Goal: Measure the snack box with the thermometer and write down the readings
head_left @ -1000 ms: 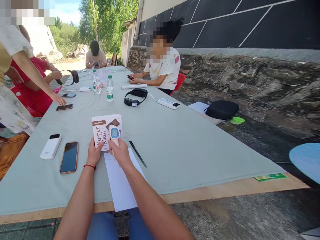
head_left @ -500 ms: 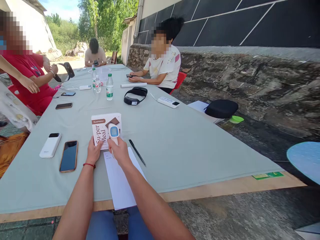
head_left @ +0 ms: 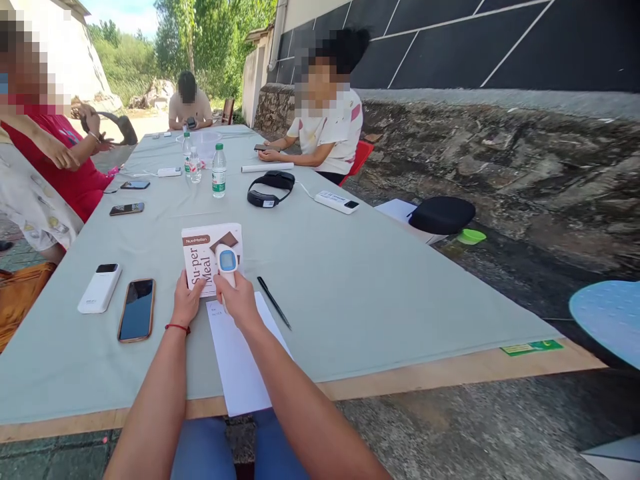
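Observation:
My left hand (head_left: 187,300) grips the lower left corner of a white and brown box (head_left: 197,257) printed "Su-per Meal", its thumb across the front. In my right hand (head_left: 239,301) is a white infrared thermometer (head_left: 227,261) with a blue-framed screen, held by its handle in front of the box. The fingers of the right hand are closed round that handle. Below both hands lies a white sheet of paper (head_left: 243,367) with a little handwriting near its top. A black pen (head_left: 274,303) rests on the cloth to the right of the paper.
On the cloth-covered table (head_left: 380,293) are a phone (head_left: 137,311), a white power bank (head_left: 100,289), another phone (head_left: 127,209), a green-capped bottle (head_left: 219,172), a black headset (head_left: 271,189) and a wired white power bank (head_left: 337,201). Several people sit or stand around it.
My hands keep their hold on the box and thermometer, almost unmoved. At the left, a person in red has raised a black headset, and the person beside them has shifted right.

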Demonstrator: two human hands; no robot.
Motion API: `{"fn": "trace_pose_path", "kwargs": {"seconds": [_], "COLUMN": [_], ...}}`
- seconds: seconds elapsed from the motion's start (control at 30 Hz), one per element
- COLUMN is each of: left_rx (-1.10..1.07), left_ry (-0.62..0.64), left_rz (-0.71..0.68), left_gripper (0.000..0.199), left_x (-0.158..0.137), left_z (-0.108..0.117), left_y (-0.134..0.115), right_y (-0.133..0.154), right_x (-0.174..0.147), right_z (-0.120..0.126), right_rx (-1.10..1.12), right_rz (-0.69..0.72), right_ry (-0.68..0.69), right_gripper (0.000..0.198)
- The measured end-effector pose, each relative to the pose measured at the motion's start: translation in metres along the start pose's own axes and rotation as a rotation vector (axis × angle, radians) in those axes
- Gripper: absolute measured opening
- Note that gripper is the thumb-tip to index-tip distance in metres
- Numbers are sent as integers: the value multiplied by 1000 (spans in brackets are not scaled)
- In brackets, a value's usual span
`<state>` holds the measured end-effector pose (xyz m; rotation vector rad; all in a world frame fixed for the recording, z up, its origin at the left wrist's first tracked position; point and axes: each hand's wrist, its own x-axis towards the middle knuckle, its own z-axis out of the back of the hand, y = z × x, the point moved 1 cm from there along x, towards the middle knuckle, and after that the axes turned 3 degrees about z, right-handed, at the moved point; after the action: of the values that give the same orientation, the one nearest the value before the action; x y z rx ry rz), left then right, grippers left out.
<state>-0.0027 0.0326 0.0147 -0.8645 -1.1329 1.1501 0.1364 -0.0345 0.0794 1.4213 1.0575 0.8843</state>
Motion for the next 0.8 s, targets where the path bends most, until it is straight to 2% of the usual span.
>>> {"fn": "trace_pose_path", "kwargs": {"seconds": [0.53,0.8], "left_rx": [-25,-1], "left_ry": [16,25], "left_rz": [-8,-33], "left_gripper": [56,54], "left_x": [-1,0], "left_z": [-1,0], "left_y": [-6,-2], "right_y": [-2,12], "right_x": [-2,-16], "right_z": [2,5], "right_rx": [-15,-15], "right_rz": [12,18], "right_ry": [15,5], "right_gripper": [25,21]}}
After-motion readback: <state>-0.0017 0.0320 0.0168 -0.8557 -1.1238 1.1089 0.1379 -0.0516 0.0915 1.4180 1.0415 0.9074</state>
